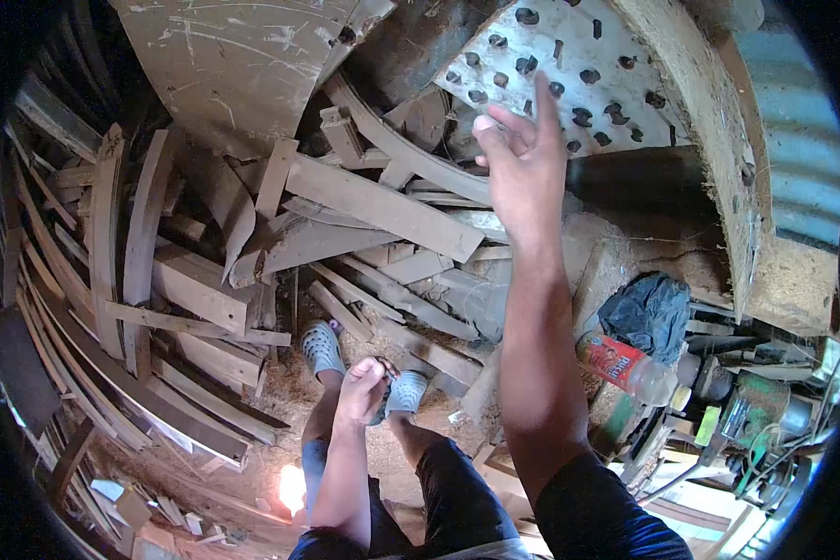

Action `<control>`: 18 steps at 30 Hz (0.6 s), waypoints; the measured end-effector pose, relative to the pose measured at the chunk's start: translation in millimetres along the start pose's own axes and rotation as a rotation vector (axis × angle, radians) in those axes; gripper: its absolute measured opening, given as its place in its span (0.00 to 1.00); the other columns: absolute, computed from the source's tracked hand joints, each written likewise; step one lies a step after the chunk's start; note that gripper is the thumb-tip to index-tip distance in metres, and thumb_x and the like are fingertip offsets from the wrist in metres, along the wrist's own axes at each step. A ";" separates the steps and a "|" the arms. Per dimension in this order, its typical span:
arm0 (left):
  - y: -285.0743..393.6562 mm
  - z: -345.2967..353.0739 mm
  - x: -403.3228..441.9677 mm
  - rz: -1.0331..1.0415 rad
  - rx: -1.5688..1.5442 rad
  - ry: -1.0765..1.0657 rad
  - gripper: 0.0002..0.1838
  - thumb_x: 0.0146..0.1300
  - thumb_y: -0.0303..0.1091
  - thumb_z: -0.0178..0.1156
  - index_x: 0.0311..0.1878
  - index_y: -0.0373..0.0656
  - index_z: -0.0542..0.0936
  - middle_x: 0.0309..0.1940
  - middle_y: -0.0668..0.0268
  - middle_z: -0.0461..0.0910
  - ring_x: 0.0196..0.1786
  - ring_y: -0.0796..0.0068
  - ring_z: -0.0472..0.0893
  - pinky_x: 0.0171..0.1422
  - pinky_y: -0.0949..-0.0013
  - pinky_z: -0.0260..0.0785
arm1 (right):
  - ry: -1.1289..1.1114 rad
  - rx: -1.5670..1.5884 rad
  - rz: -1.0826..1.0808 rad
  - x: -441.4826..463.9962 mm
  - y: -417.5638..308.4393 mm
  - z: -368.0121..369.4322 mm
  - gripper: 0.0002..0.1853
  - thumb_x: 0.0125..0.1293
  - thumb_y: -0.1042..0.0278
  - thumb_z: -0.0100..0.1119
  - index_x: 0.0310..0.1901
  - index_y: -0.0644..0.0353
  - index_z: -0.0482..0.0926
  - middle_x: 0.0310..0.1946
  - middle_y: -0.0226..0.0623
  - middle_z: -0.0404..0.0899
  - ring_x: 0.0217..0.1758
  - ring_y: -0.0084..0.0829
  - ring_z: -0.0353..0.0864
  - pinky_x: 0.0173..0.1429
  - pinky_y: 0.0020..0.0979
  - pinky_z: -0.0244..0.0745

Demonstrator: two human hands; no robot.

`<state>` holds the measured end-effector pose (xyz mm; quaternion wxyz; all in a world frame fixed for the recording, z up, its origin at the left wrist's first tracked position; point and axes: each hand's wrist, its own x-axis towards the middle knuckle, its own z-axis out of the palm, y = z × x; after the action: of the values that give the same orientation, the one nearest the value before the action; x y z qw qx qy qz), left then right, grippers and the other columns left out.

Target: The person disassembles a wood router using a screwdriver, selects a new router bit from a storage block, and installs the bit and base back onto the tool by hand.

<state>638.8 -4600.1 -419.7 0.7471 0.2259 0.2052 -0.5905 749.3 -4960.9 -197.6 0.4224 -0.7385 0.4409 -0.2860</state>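
My right hand (pixel 525 173) is raised at arm's length, index finger stretched out and thumb apart, the other fingers partly bent. Nothing shows in its grasp. Its fingertip overlaps a pale board with dark holes (pixel 569 56) in my view; I cannot tell whether they touch. Low in front of my body, my left hand (pixel 362 392) is closed, with a small dark shape by its fingers that I cannot make out. Below it are my grey clogs (pixel 321 349) on the dusty floor. A wide plank (pixel 383 205) lies on the wood pile to the left of my right forearm.
Curved and straight wood offcuts (pixel 121 243) are heaped at the left. A large scratched board (pixel 224 65) leans at the back. To the right are a black plastic bag (pixel 646 313), a red-labelled bottle (pixel 625 370) and a green machine (pixel 756 411) with cables. Bright light (pixel 292 489) shines at lower left.
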 end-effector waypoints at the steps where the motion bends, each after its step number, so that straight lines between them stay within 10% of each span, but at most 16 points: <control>1: 0.5 0.7 -0.2 -0.001 0.000 -0.005 0.04 0.75 0.30 0.68 0.44 0.41 0.86 0.44 0.62 0.88 0.49 0.63 0.85 0.62 0.59 0.75 | -0.015 -0.003 0.005 0.1 -0.1 0.1 0.44 0.75 0.74 0.65 0.86 0.64 0.52 0.61 0.55 0.85 0.52 0.29 0.88 0.48 0.28 0.85; 8: 1.4 -4.9 1.6 -0.019 0.017 -0.016 0.04 0.75 0.31 0.68 0.44 0.41 0.86 0.44 0.63 0.88 0.49 0.66 0.85 0.62 0.60 0.75 | 0.206 0.045 0.106 34.3 5.8 3.1 0.27 0.75 0.58 0.69 0.66 0.72 0.81 0.47 0.45 0.92 0.41 0.28 0.91 0.38 0.26 0.81; 18: -1.1 -5.1 3.8 -0.036 0.075 -0.025 0.05 0.76 0.31 0.68 0.45 0.40 0.86 0.45 0.62 0.88 0.50 0.68 0.85 0.63 0.61 0.74 | 0.451 0.251 0.144 55.8 -9.5 31.2 0.22 0.71 0.61 0.69 0.46 0.81 0.86 0.38 0.51 0.91 0.33 0.36 0.93 0.34 0.29 0.83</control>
<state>638.4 -4600.4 -426.1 0.7297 0.2429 0.1777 -0.6140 803.0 -4996.6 -201.5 0.4210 -0.5647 0.5362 -0.4651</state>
